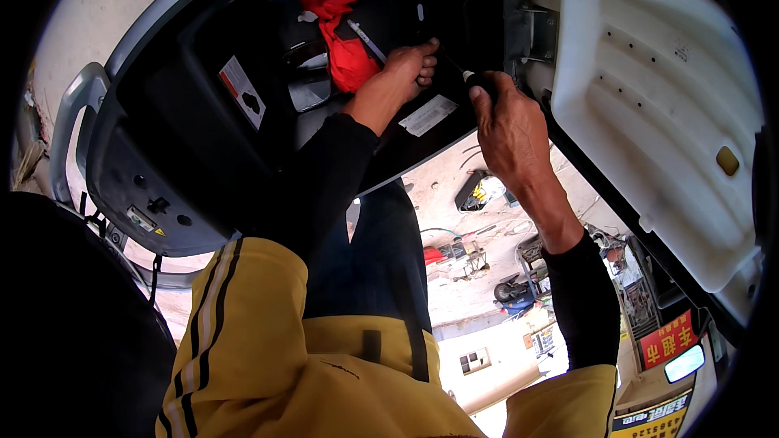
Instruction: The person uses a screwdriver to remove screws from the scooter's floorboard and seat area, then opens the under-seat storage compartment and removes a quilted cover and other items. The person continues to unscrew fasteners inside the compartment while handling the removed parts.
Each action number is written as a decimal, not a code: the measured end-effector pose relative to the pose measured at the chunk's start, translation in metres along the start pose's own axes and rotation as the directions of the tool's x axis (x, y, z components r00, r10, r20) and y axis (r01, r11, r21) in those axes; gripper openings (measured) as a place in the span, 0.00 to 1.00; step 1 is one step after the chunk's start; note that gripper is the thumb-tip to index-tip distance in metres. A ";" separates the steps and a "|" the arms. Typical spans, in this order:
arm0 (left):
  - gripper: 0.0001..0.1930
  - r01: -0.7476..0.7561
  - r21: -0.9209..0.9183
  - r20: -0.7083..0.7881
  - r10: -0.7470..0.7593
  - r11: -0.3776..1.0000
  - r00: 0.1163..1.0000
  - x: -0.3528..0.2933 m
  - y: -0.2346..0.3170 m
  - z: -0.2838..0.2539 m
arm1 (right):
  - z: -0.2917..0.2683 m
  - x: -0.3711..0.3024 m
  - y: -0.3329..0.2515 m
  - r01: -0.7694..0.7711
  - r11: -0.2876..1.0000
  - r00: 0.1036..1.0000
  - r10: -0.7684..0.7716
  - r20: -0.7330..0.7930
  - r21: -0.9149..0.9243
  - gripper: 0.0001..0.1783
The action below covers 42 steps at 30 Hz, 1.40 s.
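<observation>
I reach with both hands into the deep black storage compartment (191,126) of what looks like a scooter. My right hand (517,134), at the compartment's right edge, is wrapped round a screwdriver (468,76). Its dark handle has a pale collar, and a thin shaft points up and left toward the inner wall. Inside, my left hand (404,73) has its fingers curled near that wall; whatever they pinch, if anything, is hidden. Beside my left hand lies a bright red cloth (349,61) with a slim whitish strip-like item (365,39). A white label (428,115) sits below the left hand.
A raised lid with a white underside (649,113) stands at right, hinged (542,36) to the compartment. A grey grab rail (71,134) curves at left. Beyond the rim, a black tray (477,191) and several tools and parts (458,255) lie on the floor.
</observation>
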<state>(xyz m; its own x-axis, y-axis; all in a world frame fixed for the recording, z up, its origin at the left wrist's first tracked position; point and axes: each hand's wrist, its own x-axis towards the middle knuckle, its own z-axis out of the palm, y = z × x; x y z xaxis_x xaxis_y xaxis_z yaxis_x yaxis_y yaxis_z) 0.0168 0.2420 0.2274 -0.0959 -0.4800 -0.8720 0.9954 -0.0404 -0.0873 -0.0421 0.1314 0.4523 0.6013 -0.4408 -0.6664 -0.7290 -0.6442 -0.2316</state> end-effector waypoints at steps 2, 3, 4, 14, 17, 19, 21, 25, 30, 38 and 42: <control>0.10 0.006 0.064 -0.018 -0.005 0.998 1.000 -0.002 0.004 0.005 | -0.006 0.005 -0.001 -0.123 0.981 0.991 0.114 0.066 0.151 0.21; 0.10 0.001 0.068 -0.029 0.001 0.998 1.000 -0.001 0.004 0.003 | -0.006 0.006 -0.002 -0.186 0.956 0.980 0.165 0.109 0.229 0.22; 0.11 -0.004 0.072 -0.040 0.007 0.997 0.999 -0.001 0.002 0.001 | -0.006 0.004 -0.005 -0.115 0.983 0.992 0.108 0.062 0.141 0.21; 0.15 -0.371 0.862 0.126 0.564 0.345 0.816 0.023 -0.004 -0.065 | 0.005 -0.003 -0.006 -0.168 0.941 0.985 0.174 0.005 0.295 0.24; 0.17 -0.338 0.899 0.142 0.545 0.278 0.827 0.012 0.007 -0.060 | 0.010 -0.003 0.003 -0.227 0.889 0.972 0.232 0.035 0.399 0.28; 0.17 -0.327 0.917 0.151 0.562 0.227 0.813 0.006 0.013 -0.054 | -0.004 -0.002 0.001 -0.189 0.930 0.982 0.179 0.062 0.316 0.28; 0.18 -0.305 0.930 0.142 0.562 0.207 0.815 0.004 0.021 -0.049 | 0.011 -0.008 0.015 0.223 0.973 0.970 -0.228 -0.083 -0.067 0.25; 0.19 -0.290 0.941 0.155 0.538 0.175 0.828 0.004 0.022 -0.055 | 0.020 -0.006 0.023 0.329 0.914 0.932 -0.355 -0.076 -0.237 0.22; 0.19 -0.245 0.962 0.146 0.539 0.116 0.830 -0.003 0.010 -0.058 | 0.004 0.005 0.005 -0.256 0.870 0.966 0.218 0.137 0.420 0.23; 0.19 -0.256 0.964 0.181 0.528 0.072 0.829 -0.016 0.015 -0.062 | 0.006 0.002 0.010 0.320 0.927 0.943 -0.332 -0.034 -0.197 0.23; 0.18 -0.241 0.969 0.172 0.540 0.059 0.824 -0.015 0.022 -0.056 | -0.002 0.002 0.005 -0.165 0.939 0.985 0.174 -0.003 0.303 0.19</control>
<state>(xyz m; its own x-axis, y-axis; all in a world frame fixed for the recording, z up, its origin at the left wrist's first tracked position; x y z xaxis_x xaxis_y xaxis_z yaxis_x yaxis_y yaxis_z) 0.0396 0.2974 0.2118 0.4595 -0.5681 -0.6827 0.0887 -0.7355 0.6717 -0.0443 0.1261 0.4515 0.4665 -0.5482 -0.6941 -0.8824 -0.3427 -0.3224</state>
